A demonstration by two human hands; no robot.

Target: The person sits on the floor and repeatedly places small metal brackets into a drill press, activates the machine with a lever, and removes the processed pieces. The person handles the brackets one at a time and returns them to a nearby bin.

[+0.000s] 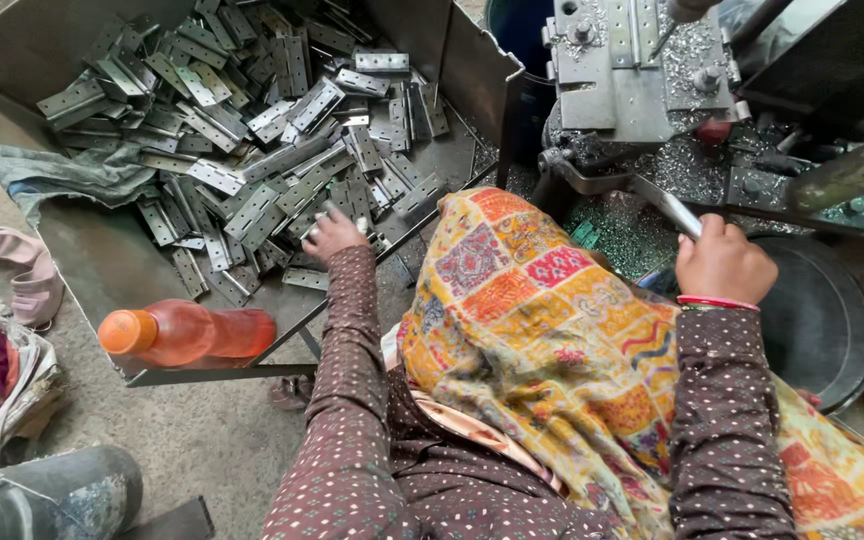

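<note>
Reaching left hand (332,235) into hinges (252,150); right hand (722,262) fisted on lever (667,208).

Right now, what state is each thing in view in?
Left hand: reaching into the metal tray, fingers on the hinge plates.
Right hand: closed around the machine lever.
Hinge plates: heaped loose in the tray.
Orange bottle: capped, lying on its side.
Black tub: upright, contents unclear.

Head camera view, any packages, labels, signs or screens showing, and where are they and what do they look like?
Plastic bottle: lies on its side on the rim of the metal tray, lower left; clear, orange liquid, orange cap, no label visible.
No signs or screens in view.
</note>
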